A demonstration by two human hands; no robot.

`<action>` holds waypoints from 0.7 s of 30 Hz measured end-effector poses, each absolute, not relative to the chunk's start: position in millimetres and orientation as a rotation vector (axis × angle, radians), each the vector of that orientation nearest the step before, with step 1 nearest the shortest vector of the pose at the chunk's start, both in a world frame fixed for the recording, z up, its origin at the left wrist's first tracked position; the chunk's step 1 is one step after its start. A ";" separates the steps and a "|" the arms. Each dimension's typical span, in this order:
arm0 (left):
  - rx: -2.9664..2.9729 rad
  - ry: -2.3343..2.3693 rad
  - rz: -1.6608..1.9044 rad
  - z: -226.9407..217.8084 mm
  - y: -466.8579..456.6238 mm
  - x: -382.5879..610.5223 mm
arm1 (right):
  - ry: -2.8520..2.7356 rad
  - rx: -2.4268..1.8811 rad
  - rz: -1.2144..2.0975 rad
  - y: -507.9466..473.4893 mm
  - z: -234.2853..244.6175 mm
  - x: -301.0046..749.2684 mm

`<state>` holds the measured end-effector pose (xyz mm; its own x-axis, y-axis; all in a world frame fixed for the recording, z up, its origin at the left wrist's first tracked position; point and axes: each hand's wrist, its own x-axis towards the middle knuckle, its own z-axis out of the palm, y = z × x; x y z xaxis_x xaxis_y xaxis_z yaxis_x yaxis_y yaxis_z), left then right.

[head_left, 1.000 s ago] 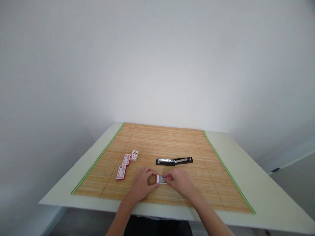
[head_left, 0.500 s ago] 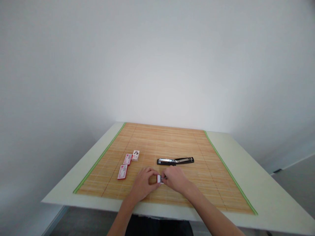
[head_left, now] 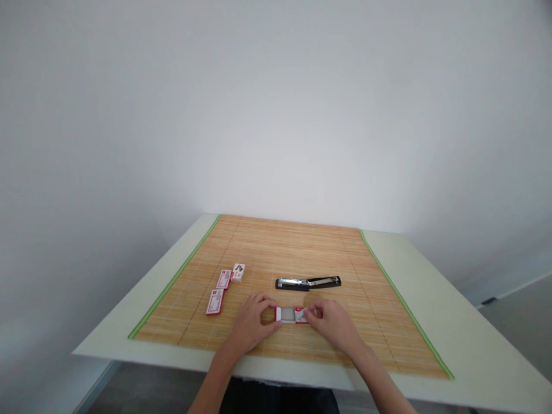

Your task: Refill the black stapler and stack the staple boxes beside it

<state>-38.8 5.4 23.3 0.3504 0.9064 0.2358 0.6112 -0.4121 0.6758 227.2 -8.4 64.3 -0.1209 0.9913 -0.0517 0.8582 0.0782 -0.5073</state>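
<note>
Since a moment ago our right hand (head_left: pixel 334 323) has slid the staple box (head_left: pixel 293 314) open against our left hand (head_left: pixel 250 323), both grips closed on it, low on the mat (head_left: pixel 302 247) just before the stapler (head_left: pixel 308 282).

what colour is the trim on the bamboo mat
Green, on the trim down both sides of the mat; head view.

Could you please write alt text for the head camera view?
The left hand and right hand hold a small red-and-white box between them over a bamboo mat. Behind it lies a black stapler; three similar boxes lie to the left.
</note>
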 end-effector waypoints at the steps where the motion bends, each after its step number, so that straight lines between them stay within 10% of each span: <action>1: 2.140 1.322 0.821 23.4 5.3 -38.9 | -2.053 -1.866 0.569 -10.8 64.6 230.3; 21: 2.130 1.338 0.707 31.1 7.2 -19.4 | -2.228 -1.403 0.807 -9.2 66.2 238.1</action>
<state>-19.4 7.2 31.1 0.3752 0.9143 0.1527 0.6413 -0.3749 0.6695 238.1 -9.2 66.2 -0.4259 0.9046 0.0185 0.6827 0.3347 -0.6496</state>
